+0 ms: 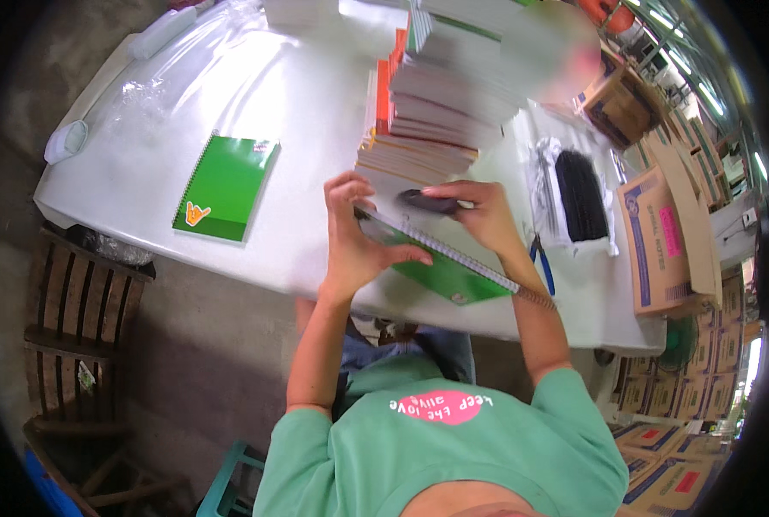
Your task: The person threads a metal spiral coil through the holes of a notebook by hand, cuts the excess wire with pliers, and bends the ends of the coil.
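A green spiral notebook (449, 277) is tilted up at the table's near edge, its wire coil running along the top edge. One end of the coil sticks out past the cover, beside my right forearm. My left hand (354, 228) is closed on the notebook's left end, thumb on the green cover. My right hand (481, 214) grips a dark, rounded hand tool (428, 202) just above the coil; its exact kind is unclear. Another green spiral notebook (228, 188) with an orange hand-shaped sticker lies flat to the left.
Tall stacks of notebooks or pages (436, 103) stand beyond my hands. Blue-handled pliers (543, 265) lie to the right, near black coils (581, 196) on white wrapping. An open cardboard box (660, 237) sits at the table's right edge. A wooden chair (83, 319) stands lower left.
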`<action>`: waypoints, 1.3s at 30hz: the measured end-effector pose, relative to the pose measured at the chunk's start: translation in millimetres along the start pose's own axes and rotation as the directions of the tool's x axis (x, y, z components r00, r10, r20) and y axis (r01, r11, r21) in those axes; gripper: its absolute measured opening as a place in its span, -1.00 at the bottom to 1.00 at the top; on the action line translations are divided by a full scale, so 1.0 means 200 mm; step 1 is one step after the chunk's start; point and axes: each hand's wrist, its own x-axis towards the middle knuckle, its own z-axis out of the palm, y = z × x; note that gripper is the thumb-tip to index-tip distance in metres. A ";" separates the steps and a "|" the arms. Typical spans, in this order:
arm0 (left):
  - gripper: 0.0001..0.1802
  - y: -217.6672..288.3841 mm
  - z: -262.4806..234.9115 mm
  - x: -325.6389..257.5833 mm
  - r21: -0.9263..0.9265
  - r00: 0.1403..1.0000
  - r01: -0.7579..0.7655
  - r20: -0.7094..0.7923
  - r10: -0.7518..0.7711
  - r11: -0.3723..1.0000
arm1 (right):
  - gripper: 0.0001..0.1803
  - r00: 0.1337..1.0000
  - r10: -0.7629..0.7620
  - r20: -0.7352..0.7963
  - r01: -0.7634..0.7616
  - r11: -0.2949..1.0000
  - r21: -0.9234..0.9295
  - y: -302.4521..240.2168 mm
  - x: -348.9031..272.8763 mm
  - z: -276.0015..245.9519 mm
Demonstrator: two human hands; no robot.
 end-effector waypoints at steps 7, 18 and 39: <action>0.00 -0.03 -0.03 0.00 0.006 0.995 0.090 0.051 -0.091 0.996 | -0.55 0.999 -0.003 0.033 -0.002 0.985 0.172 -0.03 0.08 0.01; 0.05 -0.03 -0.03 0.00 0.054 0.980 0.116 0.156 -0.123 0.992 | -0.54 0.929 -0.018 0.370 -0.078 0.967 0.243 0.00 0.13 0.11; -0.72 0.23 0.15 -0.15 0.199 0.984 -0.171 -0.019 0.178 0.965 | -0.17 0.652 0.406 -0.640 -0.757 0.306 -0.578 0.41 -0.87 0.01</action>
